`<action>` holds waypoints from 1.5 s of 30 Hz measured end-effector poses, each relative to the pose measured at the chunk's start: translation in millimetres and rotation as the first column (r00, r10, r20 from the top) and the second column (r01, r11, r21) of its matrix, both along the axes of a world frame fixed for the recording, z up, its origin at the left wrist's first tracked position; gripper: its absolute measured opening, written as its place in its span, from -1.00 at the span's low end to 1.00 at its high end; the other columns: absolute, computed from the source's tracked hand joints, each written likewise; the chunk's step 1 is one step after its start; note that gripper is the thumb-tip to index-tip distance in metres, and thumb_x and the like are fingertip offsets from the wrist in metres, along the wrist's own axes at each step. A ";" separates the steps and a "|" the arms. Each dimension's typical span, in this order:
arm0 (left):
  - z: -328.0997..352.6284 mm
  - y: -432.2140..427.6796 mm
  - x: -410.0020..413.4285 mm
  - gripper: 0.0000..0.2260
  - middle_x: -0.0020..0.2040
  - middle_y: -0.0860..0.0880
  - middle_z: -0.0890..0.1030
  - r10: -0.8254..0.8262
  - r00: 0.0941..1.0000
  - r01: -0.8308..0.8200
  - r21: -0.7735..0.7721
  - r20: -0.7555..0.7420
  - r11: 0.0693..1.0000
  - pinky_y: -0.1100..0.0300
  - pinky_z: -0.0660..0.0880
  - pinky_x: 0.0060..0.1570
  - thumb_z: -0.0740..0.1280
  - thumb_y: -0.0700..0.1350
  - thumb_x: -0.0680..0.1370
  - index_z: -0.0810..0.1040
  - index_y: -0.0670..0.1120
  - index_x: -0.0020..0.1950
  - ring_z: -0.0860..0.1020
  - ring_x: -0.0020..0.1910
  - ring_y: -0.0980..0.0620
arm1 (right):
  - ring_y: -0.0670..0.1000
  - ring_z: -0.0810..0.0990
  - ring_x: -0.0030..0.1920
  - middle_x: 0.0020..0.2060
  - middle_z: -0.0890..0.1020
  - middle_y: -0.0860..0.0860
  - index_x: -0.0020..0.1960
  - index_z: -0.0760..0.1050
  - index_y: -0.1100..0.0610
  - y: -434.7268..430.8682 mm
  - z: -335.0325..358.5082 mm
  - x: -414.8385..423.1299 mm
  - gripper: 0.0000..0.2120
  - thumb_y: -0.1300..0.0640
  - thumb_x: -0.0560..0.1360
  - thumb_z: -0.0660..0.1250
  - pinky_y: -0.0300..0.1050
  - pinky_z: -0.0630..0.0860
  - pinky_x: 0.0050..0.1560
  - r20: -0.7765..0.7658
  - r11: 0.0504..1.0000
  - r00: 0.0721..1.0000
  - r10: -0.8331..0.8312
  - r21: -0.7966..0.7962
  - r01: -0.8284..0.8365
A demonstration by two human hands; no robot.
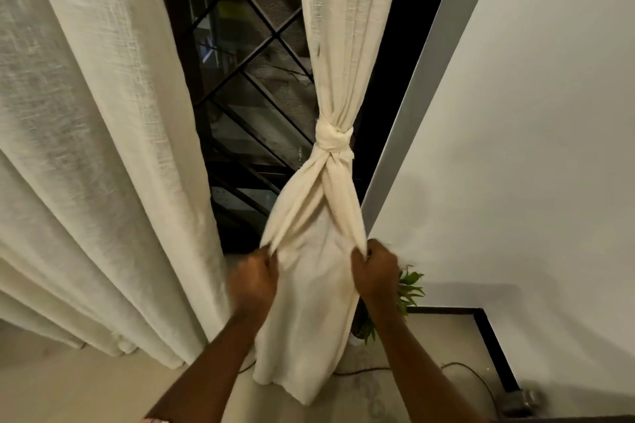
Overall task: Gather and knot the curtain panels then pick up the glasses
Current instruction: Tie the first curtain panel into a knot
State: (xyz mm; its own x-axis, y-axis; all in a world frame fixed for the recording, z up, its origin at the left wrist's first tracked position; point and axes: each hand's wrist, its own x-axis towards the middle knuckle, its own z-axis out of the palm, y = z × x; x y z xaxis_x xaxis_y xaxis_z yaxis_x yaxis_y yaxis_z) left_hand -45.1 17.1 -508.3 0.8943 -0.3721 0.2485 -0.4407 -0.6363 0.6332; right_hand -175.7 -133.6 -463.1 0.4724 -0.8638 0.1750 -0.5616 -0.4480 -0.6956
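Note:
A cream curtain panel (347,45) hangs at the right of a dark window and is tied into a knot (333,139) about halfway down. Below the knot the cloth splits into two tails. My left hand (254,280) grips the left tail and my right hand (374,271) grips the right tail, both fists closed on the cloth, which is stretched taut down from the knot. The loose end (305,354) hangs between my forearms to the floor. A second cream curtain panel (89,148) hangs loose at the left. No glasses are visible.
Behind the curtains is a dark window with a diagonal metal grille (251,79). A white wall (515,148) fills the right. A green potted plant (409,292) stands behind my right hand. A dark cable (474,374) lies on the pale floor.

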 end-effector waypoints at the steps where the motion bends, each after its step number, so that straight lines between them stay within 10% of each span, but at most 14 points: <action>1: -7.2 -2.8 -15.9 -0.70 -0.25 -0.08 0.65 -0.052 0.998 0.053 0.037 -0.023 0.998 0.15 0.47 -0.34 0.17 0.05 0.60 0.61 -0.06 0.10 0.61 -0.29 -0.09 | 0.02 0.58 -0.21 -0.22 0.59 0.05 -0.02 0.54 0.23 9.1 -6.8 1.5 -0.83 0.11 0.55 0.31 -0.26 0.39 -0.30 -0.015 0.997 0.997 0.076 0.035 -0.076; 8: -20.3 -28.7 -93.3 -0.86 -0.06 0.07 0.67 -0.237 0.964 0.253 0.135 -0.123 0.958 0.28 0.55 -0.13 0.23 -0.04 0.60 0.56 0.03 0.08 0.64 -0.15 0.07 | 0.01 0.62 0.10 0.09 0.63 0.03 0.32 0.45 0.16 37.7 -26.6 -0.1 -0.66 0.04 0.60 0.22 -0.20 0.53 0.10 0.046 0.913 0.929 0.368 0.170 -0.370; 16: -22.8 -36.0 -100.9 -0.65 0.13 0.04 0.60 -0.431 0.867 0.420 -0.096 -0.252 0.902 0.41 0.47 -0.02 0.31 -0.20 0.53 0.45 -0.05 0.31 0.59 0.08 0.08 | -0.10 0.60 -0.02 0.01 0.63 -0.07 0.22 0.47 0.09 17.3 -37.8 -8.2 -0.56 -0.18 0.49 0.33 -0.17 0.62 0.02 0.053 0.895 0.902 0.428 0.116 -0.431; 24: -23.0 -27.4 -76.3 -0.56 0.24 0.00 0.40 0.114 0.985 -0.139 -0.206 -0.130 0.969 0.15 0.45 0.07 0.39 -0.04 0.48 0.35 -0.03 0.32 0.44 0.16 0.02 | 0.03 0.64 -0.04 -0.05 0.66 0.08 0.18 0.52 0.18 -18.8 -52.6 -10.0 -0.71 0.01 0.58 0.28 -0.20 0.56 -0.06 0.061 0.922 0.924 0.378 0.065 -0.381; 29: -21.2 -39.9 -53.9 -0.54 -0.01 0.17 0.54 -0.104 0.938 0.066 -0.124 -0.331 0.990 0.18 0.51 -0.07 0.41 0.15 0.45 0.39 0.05 0.27 0.55 -0.05 0.14 | 0.03 0.63 0.04 0.06 0.65 0.06 0.26 0.50 0.17 -30.1 -52.3 -6.2 -0.66 0.05 0.54 0.34 -0.13 0.57 0.06 0.099 0.880 0.902 0.420 0.201 -0.431; 33: -23.7 -38.8 -46.1 -0.76 -0.17 0.00 0.62 0.057 0.977 -0.057 0.004 -0.205 0.998 0.07 0.56 -0.20 0.29 0.04 0.55 0.49 -0.07 0.12 0.60 -0.20 -0.04 | 0.06 0.64 0.01 0.01 0.66 0.07 0.18 0.54 0.17 -50.1 -44.5 -1.4 -0.73 0.07 0.53 0.35 0.00 0.60 0.04 0.087 0.874 0.904 0.418 0.235 -0.426; 39: 14.9 -16.5 11.4 -0.77 -0.20 -0.21 0.60 0.304 0.950 -0.306 0.022 0.071 0.952 0.02 0.44 -0.32 0.32 -0.20 0.51 0.46 -0.14 0.16 0.57 -0.24 -0.25 | 0.21 0.63 -0.24 -0.25 0.65 0.20 0.00 0.57 0.29 -90.9 -13.0 -6.0 -0.89 0.28 0.51 0.32 -0.13 0.44 -0.26 0.119 0.993 0.991 -0.052 -0.102 0.065; 45: -8.2 -31.2 -30.9 -0.74 -0.12 -0.13 0.63 0.115 0.993 -0.113 0.075 -0.022 0.991 0.11 0.43 -0.27 0.30 -0.16 0.52 0.53 -0.10 0.20 0.59 -0.19 -0.17 | 0.10 0.63 -0.25 -0.24 0.65 0.09 -0.02 0.56 0.22 -63.1 -41.2 -6.9 -0.85 0.12 0.53 0.35 -0.05 0.59 -0.22 0.048 0.993 0.992 0.116 0.004 -0.116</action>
